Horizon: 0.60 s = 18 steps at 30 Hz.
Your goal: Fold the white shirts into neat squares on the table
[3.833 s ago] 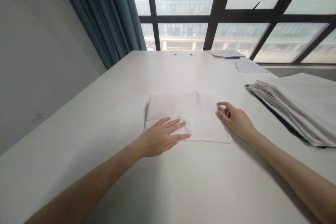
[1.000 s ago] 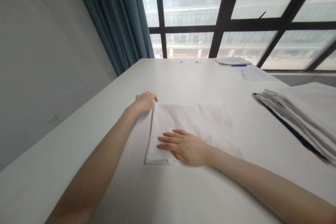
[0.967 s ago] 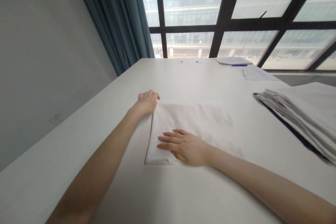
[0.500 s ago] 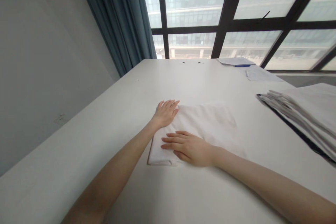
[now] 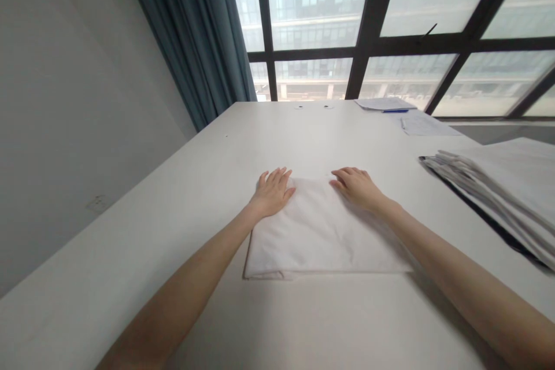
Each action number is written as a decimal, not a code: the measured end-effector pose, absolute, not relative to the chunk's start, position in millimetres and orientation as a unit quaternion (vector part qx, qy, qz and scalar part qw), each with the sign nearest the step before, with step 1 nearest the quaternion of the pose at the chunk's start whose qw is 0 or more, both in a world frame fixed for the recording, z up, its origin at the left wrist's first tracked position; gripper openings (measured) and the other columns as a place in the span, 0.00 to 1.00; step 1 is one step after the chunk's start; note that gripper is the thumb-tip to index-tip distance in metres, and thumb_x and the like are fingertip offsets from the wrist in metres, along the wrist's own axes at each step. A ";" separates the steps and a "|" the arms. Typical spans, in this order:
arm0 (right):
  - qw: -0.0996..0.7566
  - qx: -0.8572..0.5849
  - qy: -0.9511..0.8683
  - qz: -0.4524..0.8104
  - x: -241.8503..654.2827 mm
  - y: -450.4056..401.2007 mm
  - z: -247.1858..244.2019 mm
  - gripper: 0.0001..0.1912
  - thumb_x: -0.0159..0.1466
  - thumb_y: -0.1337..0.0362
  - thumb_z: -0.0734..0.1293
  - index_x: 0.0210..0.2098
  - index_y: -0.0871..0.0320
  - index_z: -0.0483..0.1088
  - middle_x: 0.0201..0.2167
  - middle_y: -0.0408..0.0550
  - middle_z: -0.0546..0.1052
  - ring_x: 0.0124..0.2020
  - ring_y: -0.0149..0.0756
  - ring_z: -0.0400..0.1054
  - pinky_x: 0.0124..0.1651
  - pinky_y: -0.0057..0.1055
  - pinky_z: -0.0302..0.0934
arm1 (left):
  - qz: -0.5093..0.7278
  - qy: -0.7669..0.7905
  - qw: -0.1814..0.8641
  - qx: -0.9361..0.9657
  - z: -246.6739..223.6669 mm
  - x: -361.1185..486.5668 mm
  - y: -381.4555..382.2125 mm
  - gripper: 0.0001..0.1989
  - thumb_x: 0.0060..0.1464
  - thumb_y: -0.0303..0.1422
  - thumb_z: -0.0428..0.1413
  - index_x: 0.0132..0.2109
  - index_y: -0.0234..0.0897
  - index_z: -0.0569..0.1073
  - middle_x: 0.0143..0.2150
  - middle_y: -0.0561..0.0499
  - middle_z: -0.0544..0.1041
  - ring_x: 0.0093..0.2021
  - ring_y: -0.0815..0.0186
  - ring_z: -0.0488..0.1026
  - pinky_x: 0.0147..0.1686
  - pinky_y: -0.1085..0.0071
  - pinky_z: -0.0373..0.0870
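A folded white cloth (image 5: pixel 321 237) lies on the white table (image 5: pixel 277 139), its near edge roughly straight and a few soft wrinkles across its top. My left hand (image 5: pixel 273 192) rests flat on the cloth's far left corner with the fingers spread. On the far side, toward the right, my right hand (image 5: pixel 356 186) touches the far edge of the cloth, fingers extended and slightly bent. My right forearm passes over the right part of the cloth and hides it.
At the right lies a stack of white cloths (image 5: pixel 511 185) on something dark. Papers (image 5: pixel 385 104) and a blue pen (image 5: pixel 395 111) lie at the table's far right. A blue curtain (image 5: pixel 195 34) hangs beside the window behind the table.
My right hand has moved from the near left part of the cloth to its far edge, away and to the right. My left hand has stayed at the far left corner.
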State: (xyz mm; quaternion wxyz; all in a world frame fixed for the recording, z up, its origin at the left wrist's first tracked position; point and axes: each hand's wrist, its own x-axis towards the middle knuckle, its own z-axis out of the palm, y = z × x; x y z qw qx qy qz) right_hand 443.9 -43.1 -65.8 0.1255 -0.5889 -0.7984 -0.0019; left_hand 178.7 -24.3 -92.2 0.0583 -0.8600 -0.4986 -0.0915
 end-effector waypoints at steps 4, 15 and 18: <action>0.093 -0.598 -0.796 0.003 442.8 -48.8 -59.9 0.19 0.67 0.54 0.61 0.50 0.58 0.73 0.47 0.60 0.76 0.48 0.53 0.69 0.48 0.48 0.58 | -0.090 -0.485 0.054 -0.868 -90.7 182.7 -40.9 0.27 0.66 0.41 0.40 0.68 0.35 0.53 0.69 0.39 0.56 0.69 0.55 0.51 0.65 0.52 0.42; 0.103 -0.545 -0.830 -0.055 405.9 -65.2 -67.9 0.23 0.69 0.49 0.58 0.47 0.60 0.71 0.44 0.56 0.76 0.47 0.48 0.68 0.49 0.42 0.53 | -0.207 -0.539 0.012 -0.816 -88.1 175.6 -46.3 0.18 0.66 0.36 0.41 0.59 0.41 0.65 0.62 0.46 0.68 0.64 0.61 0.60 0.63 0.55 0.47; 0.116 -0.539 -0.832 -0.061 408.7 -65.1 -71.1 0.23 0.69 0.48 0.57 0.47 0.59 0.71 0.44 0.55 0.75 0.47 0.46 0.67 0.49 0.42 0.53 | -0.225 -0.622 0.005 -0.749 -85.7 164.0 -37.7 0.16 0.65 0.37 0.43 0.49 0.39 0.73 0.52 0.44 0.73 0.55 0.58 0.67 0.57 0.55 0.56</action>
